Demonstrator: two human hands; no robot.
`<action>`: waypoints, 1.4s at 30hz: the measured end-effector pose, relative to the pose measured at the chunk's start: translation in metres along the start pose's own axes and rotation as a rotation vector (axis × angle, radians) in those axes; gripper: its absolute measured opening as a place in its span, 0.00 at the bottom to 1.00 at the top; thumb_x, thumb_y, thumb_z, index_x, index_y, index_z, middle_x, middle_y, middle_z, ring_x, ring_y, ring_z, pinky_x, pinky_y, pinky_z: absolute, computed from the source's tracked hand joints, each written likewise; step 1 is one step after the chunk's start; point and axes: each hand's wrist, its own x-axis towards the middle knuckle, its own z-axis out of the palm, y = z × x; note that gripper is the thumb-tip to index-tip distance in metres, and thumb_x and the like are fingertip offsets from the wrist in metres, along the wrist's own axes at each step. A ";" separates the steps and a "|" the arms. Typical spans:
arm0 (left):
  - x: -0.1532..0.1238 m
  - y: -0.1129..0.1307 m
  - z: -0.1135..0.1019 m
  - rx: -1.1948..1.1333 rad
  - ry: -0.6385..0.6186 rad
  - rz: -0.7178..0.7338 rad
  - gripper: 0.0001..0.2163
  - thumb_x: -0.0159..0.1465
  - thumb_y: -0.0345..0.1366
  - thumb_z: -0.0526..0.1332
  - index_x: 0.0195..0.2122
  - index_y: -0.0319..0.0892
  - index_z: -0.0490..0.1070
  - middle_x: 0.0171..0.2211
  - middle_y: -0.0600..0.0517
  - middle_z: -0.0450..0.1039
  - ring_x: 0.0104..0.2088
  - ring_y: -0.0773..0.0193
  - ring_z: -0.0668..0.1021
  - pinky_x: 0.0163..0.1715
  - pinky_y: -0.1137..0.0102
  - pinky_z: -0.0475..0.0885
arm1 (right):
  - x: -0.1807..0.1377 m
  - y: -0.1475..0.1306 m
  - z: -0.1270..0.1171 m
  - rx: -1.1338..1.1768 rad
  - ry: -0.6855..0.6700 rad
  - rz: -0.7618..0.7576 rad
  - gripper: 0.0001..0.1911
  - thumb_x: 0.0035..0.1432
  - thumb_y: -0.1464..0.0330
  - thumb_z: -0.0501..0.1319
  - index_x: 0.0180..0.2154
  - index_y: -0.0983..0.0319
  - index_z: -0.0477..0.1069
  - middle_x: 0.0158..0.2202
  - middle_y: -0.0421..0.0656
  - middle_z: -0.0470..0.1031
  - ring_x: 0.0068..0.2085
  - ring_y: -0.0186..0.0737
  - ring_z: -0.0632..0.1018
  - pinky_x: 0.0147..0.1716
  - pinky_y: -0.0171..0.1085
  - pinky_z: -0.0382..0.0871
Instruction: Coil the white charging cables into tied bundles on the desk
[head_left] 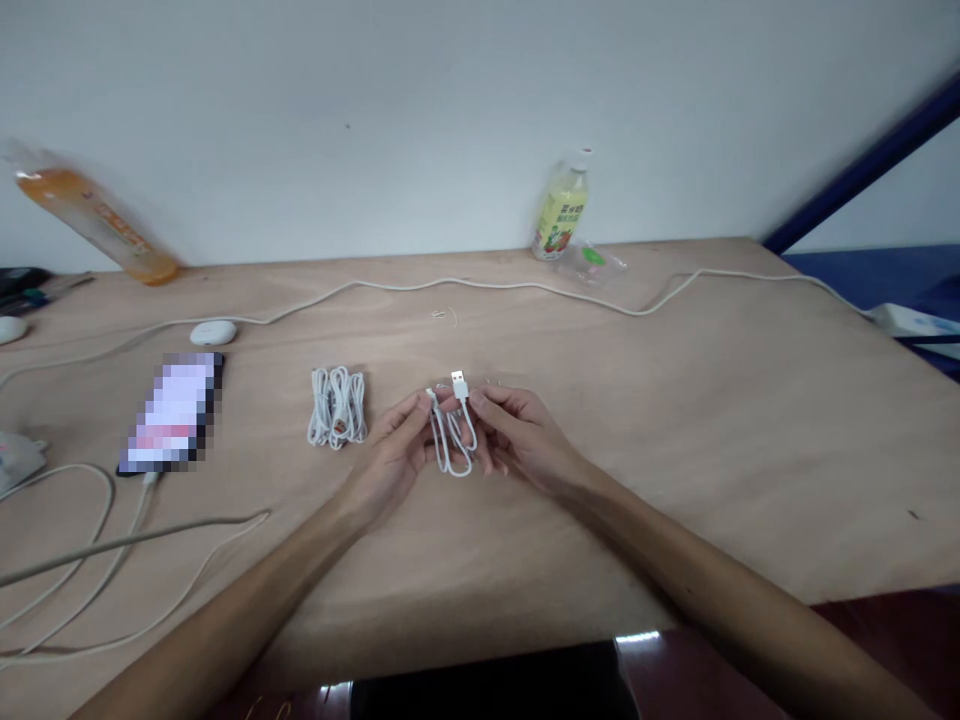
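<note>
While the left hand [386, 450] pinched one end of the cable [454, 472], the right hand's [529, 435] fingers [480, 403] nipped it by the USB plug [460, 387], loops dangling between, right of the bundle [336, 405]!

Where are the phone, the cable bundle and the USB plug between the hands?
Phone [172, 413]: head view, mid-screen.
Cable bundle [339, 398]: head view, middle coils.
USB plug [461, 391]: head view, white housing.

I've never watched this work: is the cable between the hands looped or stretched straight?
Looped: the white cable bends back on itself in curves between the left hand and right hand.
</note>
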 end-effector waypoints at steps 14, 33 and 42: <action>0.002 0.001 0.001 0.015 0.050 0.026 0.19 0.61 0.51 0.79 0.37 0.39 0.82 0.26 0.52 0.77 0.30 0.61 0.82 0.29 0.70 0.80 | 0.002 0.003 0.001 0.107 -0.039 0.011 0.25 0.62 0.45 0.72 0.41 0.60 0.84 0.26 0.35 0.78 0.17 0.26 0.74 0.13 0.25 0.60; -0.002 0.002 -0.002 -0.027 0.000 -0.008 0.18 0.68 0.49 0.73 0.46 0.38 0.86 0.41 0.41 0.86 0.48 0.48 0.86 0.46 0.59 0.85 | 0.001 -0.009 0.004 0.166 0.099 0.045 0.26 0.50 0.50 0.81 0.30 0.59 0.71 0.23 0.30 0.76 0.15 0.25 0.69 0.11 0.25 0.55; -0.001 0.000 0.001 0.016 0.005 0.014 0.15 0.65 0.46 0.77 0.44 0.40 0.86 0.38 0.45 0.85 0.42 0.55 0.86 0.44 0.62 0.85 | 0.001 -0.005 0.000 0.162 0.074 0.046 0.20 0.53 0.52 0.80 0.35 0.59 0.81 0.24 0.33 0.79 0.16 0.25 0.71 0.12 0.26 0.56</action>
